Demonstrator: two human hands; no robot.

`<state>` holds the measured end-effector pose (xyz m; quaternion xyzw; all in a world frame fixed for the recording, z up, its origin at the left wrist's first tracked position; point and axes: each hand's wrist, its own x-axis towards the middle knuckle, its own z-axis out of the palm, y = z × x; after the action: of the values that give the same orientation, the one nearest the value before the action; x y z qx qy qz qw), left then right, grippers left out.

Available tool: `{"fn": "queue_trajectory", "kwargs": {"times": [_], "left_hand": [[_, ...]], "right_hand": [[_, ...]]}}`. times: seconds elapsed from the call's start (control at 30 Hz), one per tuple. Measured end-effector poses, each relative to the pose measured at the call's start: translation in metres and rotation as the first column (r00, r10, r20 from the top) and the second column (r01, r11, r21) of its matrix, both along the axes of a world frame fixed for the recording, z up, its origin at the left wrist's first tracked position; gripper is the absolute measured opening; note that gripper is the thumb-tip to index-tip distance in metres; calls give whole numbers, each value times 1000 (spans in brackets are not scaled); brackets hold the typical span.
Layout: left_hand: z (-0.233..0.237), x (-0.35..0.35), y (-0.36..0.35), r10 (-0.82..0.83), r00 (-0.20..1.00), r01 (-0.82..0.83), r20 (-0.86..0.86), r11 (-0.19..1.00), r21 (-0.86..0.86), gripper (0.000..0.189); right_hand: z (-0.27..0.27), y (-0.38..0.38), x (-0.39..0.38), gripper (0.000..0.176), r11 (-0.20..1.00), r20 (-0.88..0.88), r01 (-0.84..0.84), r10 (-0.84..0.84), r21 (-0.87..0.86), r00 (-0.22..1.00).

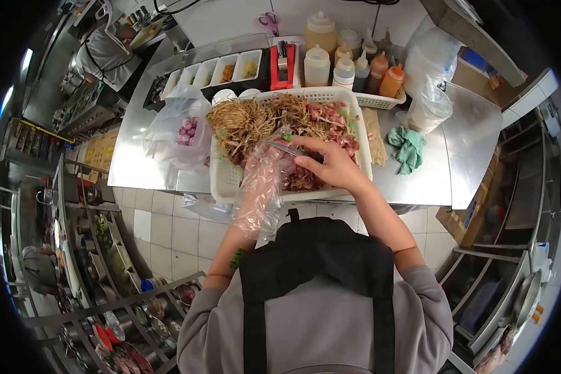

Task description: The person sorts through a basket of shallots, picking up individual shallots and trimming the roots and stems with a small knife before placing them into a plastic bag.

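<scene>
A white perforated basket on the steel counter holds a heap of brown roots at its left and reddish pieces, perhaps shallots or onion bulbs, at its right. Over its front middle, my left hand, in a clear plastic glove, has its fingers closed round something small with a green tip. My right hand is bare and grips a small metal blade, which lies against what the left hand holds. The plastic and the blade partly hide the left fingers.
White trays of ingredients and a red-framed tool stand behind the basket, with sauce bottles to their right. A bag of purple shallots lies left; a green cloth and a tub lie right. A co-worker stands upper left.
</scene>
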<state>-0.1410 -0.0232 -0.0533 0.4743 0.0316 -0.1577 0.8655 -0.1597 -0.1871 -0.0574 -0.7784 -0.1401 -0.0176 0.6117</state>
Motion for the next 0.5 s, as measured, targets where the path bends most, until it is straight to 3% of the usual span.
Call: {"fn": "queue_trajectory", "kwargs": {"times": [0.07, 0.2, 0.33, 0.5], "left_hand": [[1, -2, 0, 40, 999, -43, -34, 993, -108, 22], [-18, 5, 8, -4, 999, 8, 40, 996, -90, 22], [-16, 4, 4, 76, 996, -73, 52, 995, -66, 24], [-22, 8, 4, 67, 997, -64, 44, 995, -75, 27]], "right_hand": [[-1, 1, 2, 40, 1000, -6, -19, 20, 2, 1000], [-4, 4, 5, 39, 999, 37, -11, 13, -40, 999], [-9, 8, 8, 37, 999, 166, 24, -17, -44, 986], [-6, 19, 7, 31, 997, 118, 71, -69, -12, 991]]}}
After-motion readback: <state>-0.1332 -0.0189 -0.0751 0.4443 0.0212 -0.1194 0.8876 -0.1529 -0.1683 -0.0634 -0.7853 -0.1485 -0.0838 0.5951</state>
